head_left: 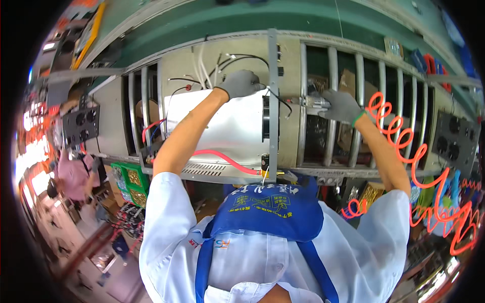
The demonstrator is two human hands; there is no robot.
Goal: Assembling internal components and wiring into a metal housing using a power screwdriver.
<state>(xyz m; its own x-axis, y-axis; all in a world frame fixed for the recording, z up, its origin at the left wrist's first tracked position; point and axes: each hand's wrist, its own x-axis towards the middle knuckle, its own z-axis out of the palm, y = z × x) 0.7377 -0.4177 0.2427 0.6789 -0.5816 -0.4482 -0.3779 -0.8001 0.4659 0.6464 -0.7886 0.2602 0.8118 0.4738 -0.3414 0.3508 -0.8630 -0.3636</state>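
Observation:
My left hand (242,84), in a grey glove, is closed over the far edge of a shiny metal housing (222,126). Its fingertips reach toward an upright grey metal panel (273,116); what they pinch is too small to tell. A black wire (279,97) runs from beside them across the panel. Right of the panel, my gloved right hand (343,106) grips a silver air screwdriver (314,102), its tip pointing left at the panel. Loose black and white wires (202,70) stick out beyond the housing. A thick red cable (222,155) curves over its near side.
The unit rests on a roller conveyor (359,136). An orange coiled air hose (404,132) hangs at the right. Dark panels with round openings stand at the far left (81,123) and far right (454,139). Green bins (132,182) of small parts and another person (76,174) are at the left.

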